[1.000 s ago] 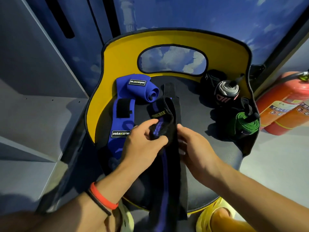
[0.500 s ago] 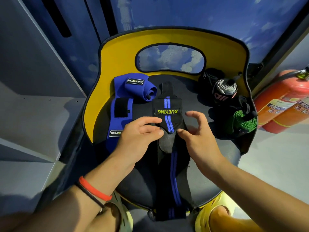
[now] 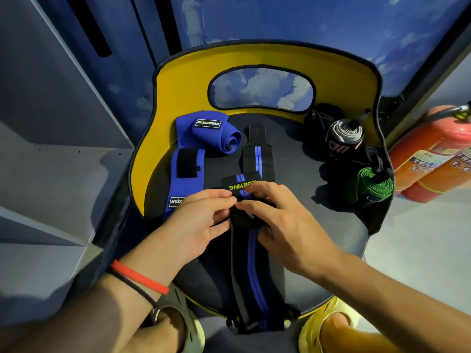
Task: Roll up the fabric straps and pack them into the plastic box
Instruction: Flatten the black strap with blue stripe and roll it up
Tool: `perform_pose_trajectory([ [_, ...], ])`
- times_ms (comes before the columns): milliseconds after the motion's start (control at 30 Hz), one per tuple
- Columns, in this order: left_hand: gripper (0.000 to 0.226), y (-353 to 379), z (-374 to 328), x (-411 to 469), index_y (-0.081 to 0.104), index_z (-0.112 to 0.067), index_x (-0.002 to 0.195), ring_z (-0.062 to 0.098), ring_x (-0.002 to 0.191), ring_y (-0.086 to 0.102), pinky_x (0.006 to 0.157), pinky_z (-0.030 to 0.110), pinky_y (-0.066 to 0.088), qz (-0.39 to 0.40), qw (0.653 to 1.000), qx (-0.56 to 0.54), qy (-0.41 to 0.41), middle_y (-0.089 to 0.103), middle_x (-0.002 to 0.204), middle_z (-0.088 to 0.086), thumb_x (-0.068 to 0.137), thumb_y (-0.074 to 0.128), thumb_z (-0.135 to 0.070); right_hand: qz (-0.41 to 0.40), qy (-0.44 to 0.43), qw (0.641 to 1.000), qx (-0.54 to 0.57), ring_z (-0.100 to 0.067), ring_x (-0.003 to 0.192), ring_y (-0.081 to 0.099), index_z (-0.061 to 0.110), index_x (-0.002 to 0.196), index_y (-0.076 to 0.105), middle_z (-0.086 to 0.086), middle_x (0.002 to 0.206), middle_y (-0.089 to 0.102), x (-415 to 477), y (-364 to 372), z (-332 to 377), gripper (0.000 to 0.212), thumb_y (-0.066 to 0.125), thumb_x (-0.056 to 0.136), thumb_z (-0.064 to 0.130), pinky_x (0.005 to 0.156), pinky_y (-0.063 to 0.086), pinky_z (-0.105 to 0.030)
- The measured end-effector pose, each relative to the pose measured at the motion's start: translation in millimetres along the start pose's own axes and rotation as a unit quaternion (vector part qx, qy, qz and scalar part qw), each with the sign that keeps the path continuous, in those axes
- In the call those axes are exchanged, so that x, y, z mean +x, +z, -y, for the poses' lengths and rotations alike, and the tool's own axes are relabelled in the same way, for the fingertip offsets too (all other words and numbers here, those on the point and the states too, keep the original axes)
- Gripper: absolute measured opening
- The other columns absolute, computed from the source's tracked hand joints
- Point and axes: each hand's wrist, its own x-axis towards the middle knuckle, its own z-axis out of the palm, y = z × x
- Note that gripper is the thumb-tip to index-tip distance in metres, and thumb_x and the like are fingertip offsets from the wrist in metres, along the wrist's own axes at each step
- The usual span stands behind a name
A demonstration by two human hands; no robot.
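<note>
A long black strap with blue stripes lies down the middle of the chair seat, its near end hanging over the front edge. My left hand and my right hand both pinch its folded end, the part with a yellow logo. A second black strap with blue stripes lies flat just behind. A blue strap, partly rolled at its far end, lies at the left. Rolled straps sit at the right: a black one, a grey-and-black one and a green one. No plastic box is visible.
The chair has a yellow curved backrest with an oval opening. Two red fire extinguishers lie on the floor at the right. A grey shelf stands at the left. My feet in yellow sandals show below the seat.
The logo end of the strap has come nearer to me and is folded over. My right hand, open half a second ago, now pinches it together with my left hand.
</note>
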Motion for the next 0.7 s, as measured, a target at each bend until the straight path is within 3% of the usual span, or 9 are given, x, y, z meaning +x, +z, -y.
perform_pose_trajectory([
  [100,0.020,2,-1,-3,0.071,-0.010,0.110,0.014,0.085,0.064,0.066,0.026,0.059,0.007,1.000,-0.014,0.010,0.071,0.092,0.006,0.090,0.072,-0.004,-0.061,0.014,0.998,0.015,-0.018,0.115,0.057,0.020,0.123,0.071,0.004,0.128,0.058,0,1,-4,0.042,0.071,0.084,0.006,0.095,0.049,-0.026],
  [200,0.020,3,-4,-8,0.070,-0.015,0.112,0.018,0.093,0.071,0.076,0.032,0.060,0.042,0.998,-0.016,0.046,0.075,0.100,0.006,0.092,0.071,-0.013,-0.124,0.050,0.990,0.046,-0.011,0.098,0.062,0.020,0.113,0.077,0.008,0.108,0.060,2,-3,-4,0.026,0.074,0.088,0.012,0.084,0.052,-0.024],
  [267,0.032,5,-4,-12,0.066,-0.020,0.116,0.017,0.100,0.073,0.083,0.036,0.060,0.066,0.992,0.069,0.079,0.075,0.108,0.003,0.087,0.078,-0.024,-0.164,0.096,0.980,0.062,-0.008,0.085,0.059,0.025,0.108,0.079,0.012,0.094,0.054,4,-5,-8,0.022,0.075,0.088,0.017,0.072,0.052,-0.028],
  [333,0.040,8,-1,-14,0.063,-0.026,0.113,0.014,0.096,0.073,0.079,0.033,0.059,0.056,0.973,0.198,0.105,0.074,0.103,-0.003,0.079,0.086,-0.028,-0.173,0.127,0.975,0.062,-0.006,0.080,0.057,0.029,0.105,0.080,0.015,0.087,0.052,7,-8,-11,0.019,0.075,0.088,0.024,0.067,0.050,-0.031],
  [467,0.023,10,14,-15,0.071,-0.013,0.102,0.023,0.091,0.076,0.081,0.038,0.061,0.084,0.970,0.220,0.061,0.077,0.094,0.011,0.082,0.083,-0.011,-0.168,0.193,0.962,0.098,-0.009,0.075,0.062,0.022,0.097,0.082,0.007,0.081,0.064,14,-19,-16,0.010,0.079,0.089,0.024,0.071,0.052,-0.034],
  [600,0.024,10,39,-21,0.074,-0.010,0.106,0.023,0.098,0.075,0.079,0.033,0.061,0.151,0.956,0.250,-0.032,0.077,0.105,0.015,0.086,0.075,0.002,-0.219,0.339,0.891,0.207,-0.014,0.063,0.065,0.014,0.087,0.076,0.000,0.071,0.068,28,-45,-44,0.016,0.073,0.093,0.029,0.071,0.059,-0.046],
  [700,0.033,4,56,-22,0.072,-0.013,0.112,0.026,0.104,0.073,0.090,0.042,0.060,0.205,0.919,0.317,-0.114,0.073,0.114,0.018,0.082,0.077,-0.001,-0.254,0.417,0.809,0.328,-0.012,0.047,0.057,-0.001,0.084,0.062,-0.008,0.061,0.059,33,-58,-62,0.029,0.067,0.098,0.024,0.065,0.057,-0.046],
])
